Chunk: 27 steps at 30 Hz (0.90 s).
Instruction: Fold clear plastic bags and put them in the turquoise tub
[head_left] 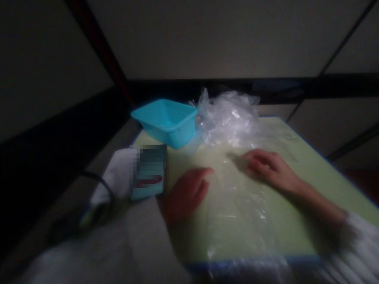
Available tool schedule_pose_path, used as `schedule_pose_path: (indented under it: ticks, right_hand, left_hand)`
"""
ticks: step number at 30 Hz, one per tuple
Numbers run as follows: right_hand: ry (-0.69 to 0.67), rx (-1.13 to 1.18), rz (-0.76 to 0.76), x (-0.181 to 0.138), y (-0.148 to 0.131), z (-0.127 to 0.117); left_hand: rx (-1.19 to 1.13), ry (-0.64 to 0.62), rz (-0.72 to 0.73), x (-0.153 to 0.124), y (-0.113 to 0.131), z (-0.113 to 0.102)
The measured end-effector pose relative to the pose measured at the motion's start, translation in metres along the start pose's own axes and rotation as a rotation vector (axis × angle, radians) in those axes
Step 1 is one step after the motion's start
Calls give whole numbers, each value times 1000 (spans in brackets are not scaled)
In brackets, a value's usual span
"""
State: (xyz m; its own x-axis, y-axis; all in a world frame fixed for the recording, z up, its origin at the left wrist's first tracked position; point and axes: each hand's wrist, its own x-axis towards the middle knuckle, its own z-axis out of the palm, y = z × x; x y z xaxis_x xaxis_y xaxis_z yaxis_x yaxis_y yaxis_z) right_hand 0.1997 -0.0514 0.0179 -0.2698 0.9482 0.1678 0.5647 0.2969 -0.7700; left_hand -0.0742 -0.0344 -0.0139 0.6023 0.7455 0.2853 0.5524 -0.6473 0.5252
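Observation:
A clear plastic bag (233,215) lies flat and wrinkled along the table, its near end hanging over the front edge. At its left side is my left hand (188,193), with index finger stretched out and the other fingers loosely bent; I see nothing held in it. My right hand (271,167) hovers at or just above the bag's right side, fingers loosely curved with a gap between them and nothing visible inside. Blur hides whether the fingertips touch the plastic. Beyond my hands, a pile of crumpled clear plastic bags (229,118) sits at the table's far end.
A turquoise plastic basin (174,130) stands at the far left corner of the yellow-green table (299,157) with blue edging. Left of my left hand are a flat, partly pixelated teal object (151,189) and white material (120,169). A dark cable (99,179) curves nearby.

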Motion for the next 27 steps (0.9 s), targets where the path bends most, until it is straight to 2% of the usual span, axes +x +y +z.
schedule_pose_path:
  ticks: [3,6,12,16,19,27]
  right_hand:
    - [-59,78,96,2,5,5]
    - [-80,65,95,4,10,9]
    - [27,60,69,7,13,8]
    - [102,141,90,6,10,10]
    - [109,208,111,7,9,13]
    - [84,46,66,12,18,11]
  left_hand:
    - [9,-5,-34,0,0,2]
    - [23,2,-43,0,0,1]
    - [119,42,-69,3,-2,0]
    - [149,55,-40,3,-1,-1]
    - [119,58,-15,2,1,-2]
    - [149,38,-18,2,1,-1]
